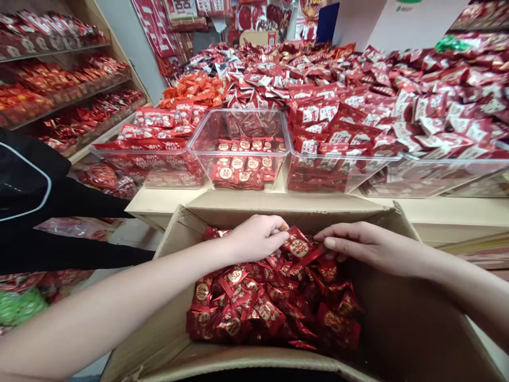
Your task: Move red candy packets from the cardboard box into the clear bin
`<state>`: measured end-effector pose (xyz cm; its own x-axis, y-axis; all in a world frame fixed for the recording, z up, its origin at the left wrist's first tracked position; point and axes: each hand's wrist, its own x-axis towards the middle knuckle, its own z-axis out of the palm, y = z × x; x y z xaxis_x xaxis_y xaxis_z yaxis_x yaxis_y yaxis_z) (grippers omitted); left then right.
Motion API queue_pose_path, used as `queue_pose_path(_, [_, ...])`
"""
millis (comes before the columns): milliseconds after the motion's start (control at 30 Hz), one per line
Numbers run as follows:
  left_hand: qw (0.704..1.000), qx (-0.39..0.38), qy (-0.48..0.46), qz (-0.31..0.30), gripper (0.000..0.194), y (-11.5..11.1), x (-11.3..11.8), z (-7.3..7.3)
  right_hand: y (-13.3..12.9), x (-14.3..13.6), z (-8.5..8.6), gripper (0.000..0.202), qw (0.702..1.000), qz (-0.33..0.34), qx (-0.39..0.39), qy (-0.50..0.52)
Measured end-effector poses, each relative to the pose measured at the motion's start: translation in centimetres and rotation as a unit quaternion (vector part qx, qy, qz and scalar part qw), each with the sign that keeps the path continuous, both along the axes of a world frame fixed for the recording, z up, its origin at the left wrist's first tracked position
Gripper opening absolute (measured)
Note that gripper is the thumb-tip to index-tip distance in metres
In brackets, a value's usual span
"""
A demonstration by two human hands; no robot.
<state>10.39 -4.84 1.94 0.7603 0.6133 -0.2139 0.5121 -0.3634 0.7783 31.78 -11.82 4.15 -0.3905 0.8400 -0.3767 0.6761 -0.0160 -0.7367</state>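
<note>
A brown cardboard box (222, 363) stands before me, partly filled with shiny red candy packets (234, 276) that bear gold round prints. My left hand (260, 237) is over the heap, its thumb and curled fingers closed on the edge of one red candy packet (299, 247). From the other side reaches my right hand (358, 241), thumb and fingers closed at the end of a red packet (312, 257) beside it. Its fingertips are partly hidden among the packets. Behind the box, a clear plastic bin (240, 154) holds rows of similar packets, filled only low down.
More clear bins (167, 154) heaped with red packets line the wooden ledge (155, 200). Orange packets (194, 89) lie farther back. Shelves (59, 51) of sweets stand at the left. A person in dark clothes (35, 180) is close on my left. Green packets (19, 306) lie low down there.
</note>
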Motion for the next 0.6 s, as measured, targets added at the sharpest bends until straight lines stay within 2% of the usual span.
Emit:
queue_pose_path(100, [0.988, -0.120, -0.091, 0.033, 0.021, -0.4, 0.0, -0.4, 0.4, -1.5, 0.3, 0.034, 1.000, 0.002, -0.009, 0.020])
queue_pose_path(200, [0.952, -0.230, -0.187, 0.072, 0.019, -0.9, 0.2, -0.7, 0.8, -2.7, -0.2, 0.034, 0.999, -0.015, 0.024, 0.022])
queue_pose_path(267, [0.927, -0.273, -0.241, 0.086, 0.022, -1.3, 0.3, -0.7, 1.0, -3.1, -0.4, 0.034, 0.997, -0.033, 0.030, 0.068])
queue_pose_path(333, [0.917, -0.284, -0.265, 0.091, 0.022, -1.5, 0.4, -0.7, 1.2, -3.2, -0.6, 0.034, 0.992, -0.040, 0.021, 0.120])
queue_pose_path(367, [0.922, -0.268, -0.263, 0.098, 0.019, -1.5, 0.4, -0.7, 1.3, -3.1, -0.7, 0.034, 0.990, -0.040, 0.019, 0.132])
queue_pose_path(433, [0.946, -0.188, -0.239, 0.110, 0.015, -1.3, 0.2, -0.6, 1.4, -2.6, -0.9, 0.032, 0.994, -0.041, 0.033, 0.096])
queue_pose_path(533, [0.982, -0.019, -0.167, 0.091, 0.013, -0.9, -0.5, -0.4, 1.6, -1.4, -1.6, 0.024, 0.993, -0.031, 0.090, -0.076])
queue_pose_path(600, [0.989, 0.062, -0.115, 0.064, 0.010, -0.8, -1.0, -0.2, 1.8, -0.8, -2.3, 0.021, 0.976, 0.015, 0.096, -0.196])
